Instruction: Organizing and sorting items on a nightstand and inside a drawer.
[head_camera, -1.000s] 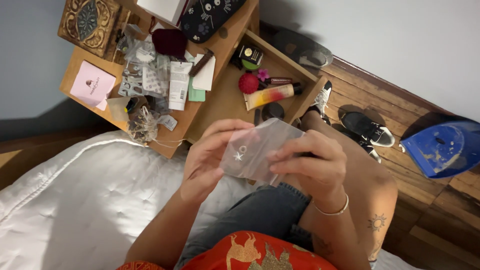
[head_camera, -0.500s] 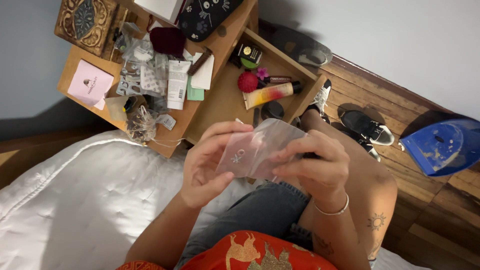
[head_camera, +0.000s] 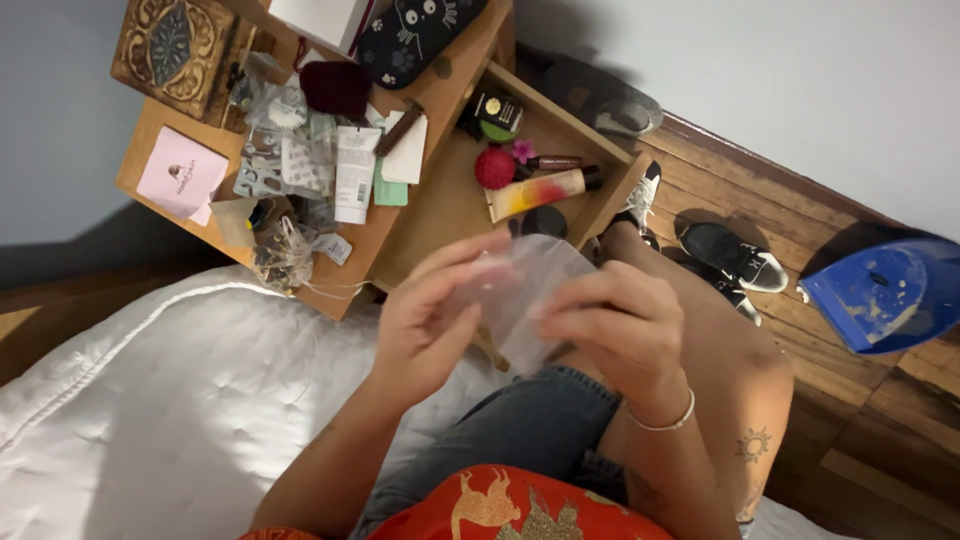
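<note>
A small clear plastic bag (head_camera: 530, 285) is held up between both hands over my lap. My left hand (head_camera: 430, 320) grips its left edge, with the fingers curled across the front of it. My right hand (head_camera: 625, 330) pinches the right edge and wears a thin bracelet. Motion blur hides whatever is inside the bag. Behind the hands an open wooden drawer (head_camera: 450, 200) holds a red spiky ball (head_camera: 495, 168), a yellow and red tube (head_camera: 540, 190) and small jars.
The wooden nightstand top (head_camera: 170, 120) is crowded with a white tube (head_camera: 355, 170), blister packs, a pink card (head_camera: 180, 172) and a carved box (head_camera: 170, 45). Black shoes (head_camera: 735, 255) and a blue dustpan (head_camera: 880, 290) lie on the wooden floor. White bedding (head_camera: 170, 400) spreads at the left.
My left hand has slid further across the front of the bag and now covers the small star-shaped piece and ring seen inside it earlier. The bag has tilted and blurred.
</note>
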